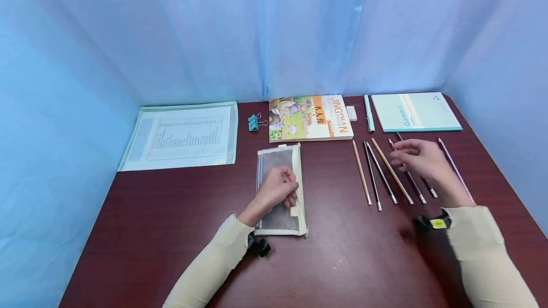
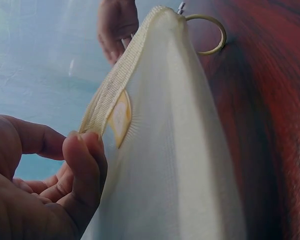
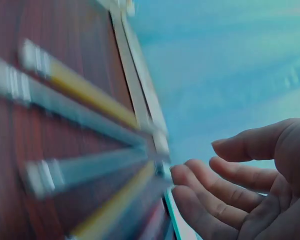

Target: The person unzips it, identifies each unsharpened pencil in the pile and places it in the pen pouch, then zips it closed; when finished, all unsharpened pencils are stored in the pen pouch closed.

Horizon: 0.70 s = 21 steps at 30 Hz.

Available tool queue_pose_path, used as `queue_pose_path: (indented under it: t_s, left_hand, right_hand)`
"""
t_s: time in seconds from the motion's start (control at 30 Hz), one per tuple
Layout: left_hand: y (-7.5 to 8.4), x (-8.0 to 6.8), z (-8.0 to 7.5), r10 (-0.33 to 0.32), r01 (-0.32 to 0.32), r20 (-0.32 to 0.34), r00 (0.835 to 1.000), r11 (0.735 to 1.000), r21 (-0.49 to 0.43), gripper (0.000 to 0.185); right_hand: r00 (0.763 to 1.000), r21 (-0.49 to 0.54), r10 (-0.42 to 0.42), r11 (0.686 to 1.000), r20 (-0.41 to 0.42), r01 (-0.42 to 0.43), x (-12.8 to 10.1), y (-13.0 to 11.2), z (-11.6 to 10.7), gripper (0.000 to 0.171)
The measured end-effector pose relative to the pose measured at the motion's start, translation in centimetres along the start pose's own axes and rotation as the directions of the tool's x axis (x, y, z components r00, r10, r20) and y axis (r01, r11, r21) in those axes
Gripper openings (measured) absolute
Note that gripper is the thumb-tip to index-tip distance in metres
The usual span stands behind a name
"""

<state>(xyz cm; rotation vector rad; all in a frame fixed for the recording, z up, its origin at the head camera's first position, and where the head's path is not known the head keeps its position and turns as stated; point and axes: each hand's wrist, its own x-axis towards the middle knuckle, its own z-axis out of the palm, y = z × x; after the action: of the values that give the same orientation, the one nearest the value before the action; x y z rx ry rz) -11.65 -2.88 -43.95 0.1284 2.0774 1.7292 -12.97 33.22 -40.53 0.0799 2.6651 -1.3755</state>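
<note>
A cream mesh pencil pouch (image 1: 276, 158) lies flat near the table's middle. My left hand (image 1: 286, 187) rests on it with curled fingers. In the left wrist view, the fingers (image 2: 82, 160) pinch the woven zip edge of the pouch (image 2: 180, 150), and the zip's ring pull (image 2: 210, 35) is at the far end. To the right lies a row of several pencils (image 1: 381, 175). My right hand (image 1: 403, 153) hovers over them with relaxed fingers, holding nothing. The right wrist view is blurred and shows the hand (image 3: 230, 185) just off the pencils (image 3: 85, 100).
Along the back edge lie a plastic document folder (image 1: 181, 135), a teal binder clip (image 1: 253, 122), a picture book (image 1: 310, 118), a white eraser (image 1: 351, 113), a teal pen (image 1: 368, 113) and a pale green notebook (image 1: 415, 111). Blue curtains close in the table's sides.
</note>
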Motion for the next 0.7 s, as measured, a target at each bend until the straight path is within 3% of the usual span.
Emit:
queue_pose_path:
  t_s: [0.1,0.2,0.27,0.37,0.53,0.7]
  left_hand:
    - [0.0,0.0,0.0,-0.003,0.003,0.004,1.0,1.0,0.0,0.009]
    - [-0.1,0.0,0.0,0.001,-0.001,0.005,1.0,1.0,-0.001,0.009]
    - [-0.1,0.0,-0.1,0.002,-0.002,0.003,1.0,1.0,0.0,0.009]
    - [-0.1,-0.1,-0.2,0.003,-0.003,0.0,1.0,1.0,-0.003,0.009]
    - [0.1,-0.2,-0.2,0.005,-0.005,-0.003,1.0,1.0,-0.001,0.009]
    - [0.2,-0.2,-0.2,-0.001,0.001,-0.002,1.0,1.0,0.011,0.009]
  right_hand:
    - [0.999,-0.23,0.003,0.973,-0.044,-0.013,0.3,1.3,-2.1,0.04]
    - [0.998,-0.429,-0.006,0.903,-0.06,-0.021,0.8,2.2,-3.3,0.039]
    - [0.999,-0.502,0.004,0.864,-0.053,-0.03,1.3,2.6,-3.5,0.039]
    - [0.998,-0.571,0.043,0.818,-0.053,-0.065,1.8,2.8,-3.3,0.037]
    - [0.991,-0.659,0.1,0.74,-0.088,-0.133,2.5,2.7,-2.1,0.01]
    - [0.99,-0.694,0.102,0.707,-0.094,-0.139,3.1,2.7,-1.4,0.007]
